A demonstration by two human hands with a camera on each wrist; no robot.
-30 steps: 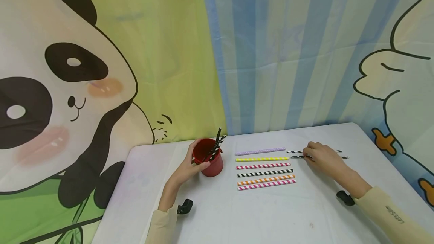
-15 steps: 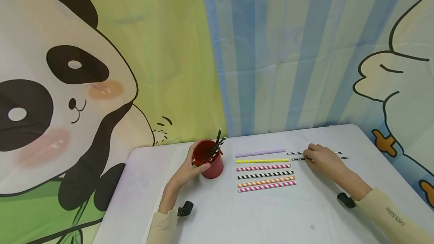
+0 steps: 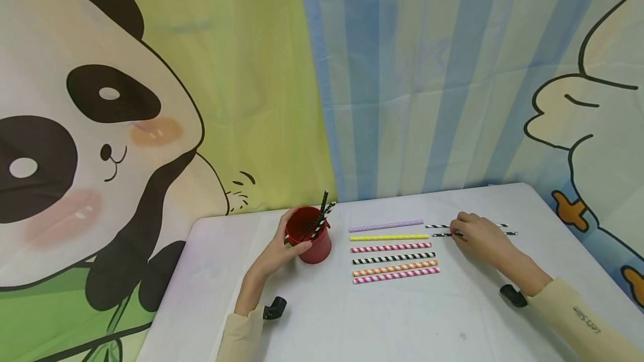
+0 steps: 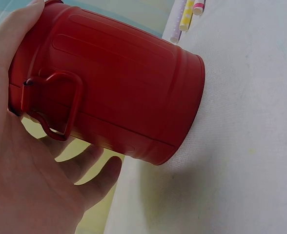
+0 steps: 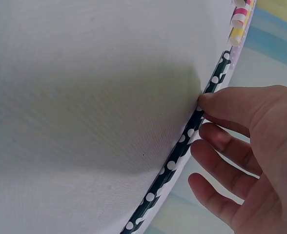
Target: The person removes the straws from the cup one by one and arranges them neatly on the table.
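My left hand [image 3: 274,255] holds a small red metal pail [image 3: 317,251] by its rim, thumb in front. Its side and a wire handle [image 4: 75,105] fill much of the left wrist view. Black-and-white patterned straws [image 3: 322,215] lean out of the pail's mouth. Over on the right, my right hand [image 3: 482,240] pinches a black straw with white dots [image 5: 170,165] between thumb and index finger, its other fingers loosely bent. The straw lies along the white cloth. Just behind it is a black-and-white striped straw [image 3: 435,226], partly hidden by the hand.
Between the hands lies a row of paper straws: lilac [image 3: 386,226], yellow [image 3: 389,237], red striped [image 3: 391,248], black striped [image 3: 393,258], orange striped [image 3: 394,268] and pink striped [image 3: 396,276]. Printed curtain fabric [image 3: 382,99] hangs behind the table's far edge.
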